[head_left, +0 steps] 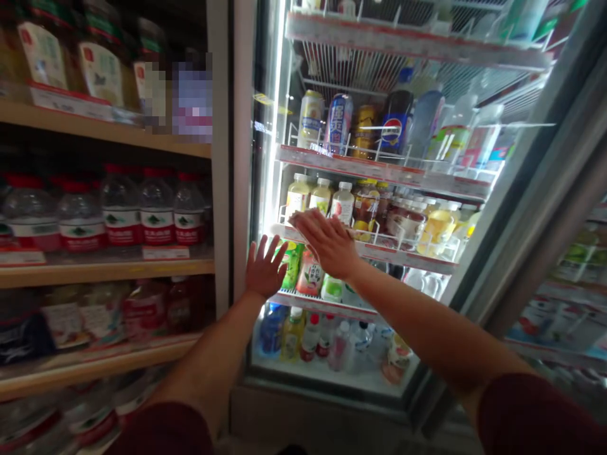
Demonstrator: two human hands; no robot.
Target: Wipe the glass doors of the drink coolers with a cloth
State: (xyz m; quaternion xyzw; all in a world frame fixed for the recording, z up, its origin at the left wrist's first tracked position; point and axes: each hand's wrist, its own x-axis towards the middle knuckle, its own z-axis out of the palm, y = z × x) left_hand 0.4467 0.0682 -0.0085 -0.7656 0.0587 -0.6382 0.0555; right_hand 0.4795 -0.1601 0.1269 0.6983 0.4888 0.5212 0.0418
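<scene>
Reaching toward the lit cooler [327, 393], the left hand [265, 270] and right hand [329, 245] are apart. The left, fingers splayed, is before the cooler's left edge; the right slants across the cooler's middle shelves [408, 256], and whether it grips anything or touches the cooler I cannot tell. A pinkish drink container [310, 278] inside the cooler shows between the hands. Red-capped bottles [121, 212] stand left of the cooler.
</scene>
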